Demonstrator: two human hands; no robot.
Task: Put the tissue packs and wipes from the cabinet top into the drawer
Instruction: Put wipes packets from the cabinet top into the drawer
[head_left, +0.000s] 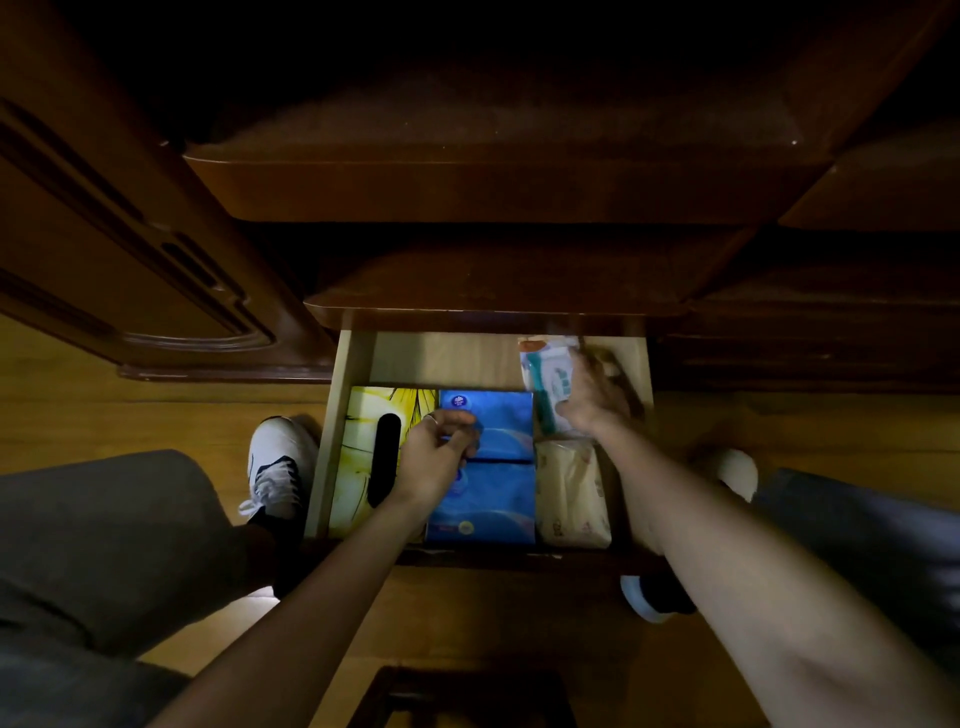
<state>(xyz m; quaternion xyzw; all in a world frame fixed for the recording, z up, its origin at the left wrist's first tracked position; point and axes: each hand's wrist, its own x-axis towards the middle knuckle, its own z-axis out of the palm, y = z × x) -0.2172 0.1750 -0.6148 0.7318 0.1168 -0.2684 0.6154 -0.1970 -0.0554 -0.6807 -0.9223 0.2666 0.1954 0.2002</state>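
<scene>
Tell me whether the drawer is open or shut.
Open. The drawer is pulled out below the cabinet top, its inside showing tissue packs, with both hands reaching in.

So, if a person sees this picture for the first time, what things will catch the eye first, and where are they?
The open pale wooden drawer in the dark cabinet stands out, lit at the centre. Inside, two bright blue tissue packs lie in the middle, between a yellow tissue box on the left and a beige soft pack on the right. The left hand hovers over the blue packs; the right hand grips a white and teal wipes pack at the far right.
</scene>
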